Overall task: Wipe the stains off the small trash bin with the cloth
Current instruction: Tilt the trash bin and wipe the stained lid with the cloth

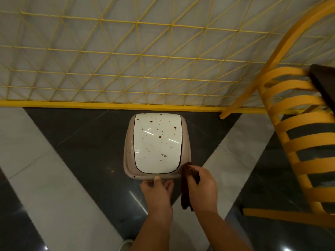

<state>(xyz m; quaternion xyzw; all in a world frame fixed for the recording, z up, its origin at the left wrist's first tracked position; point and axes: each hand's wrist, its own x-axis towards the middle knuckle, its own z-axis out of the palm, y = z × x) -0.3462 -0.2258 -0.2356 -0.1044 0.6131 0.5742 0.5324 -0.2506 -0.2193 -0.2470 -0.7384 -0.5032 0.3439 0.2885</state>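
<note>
The small trash bin (157,144) stands on the floor in front of me, beige with a glossy white swing lid. Brown stain spots are scattered over the lid and the left rim. My left hand (157,192) grips the bin's near edge, thumb on top of the rim and fingers curled under it. My right hand (201,187) holds a dark brown cloth (186,189) at the bin's near right corner. One end of the cloth touches the rim there; the rest hangs down beside my palm.
A yellow wire-grid fence (137,69) with a yellow base bar runs just behind the bin. A yellow slatted chair (297,134) stands at the right, with a dark table edge (324,84) above it. The floor has grey and glossy black tiles.
</note>
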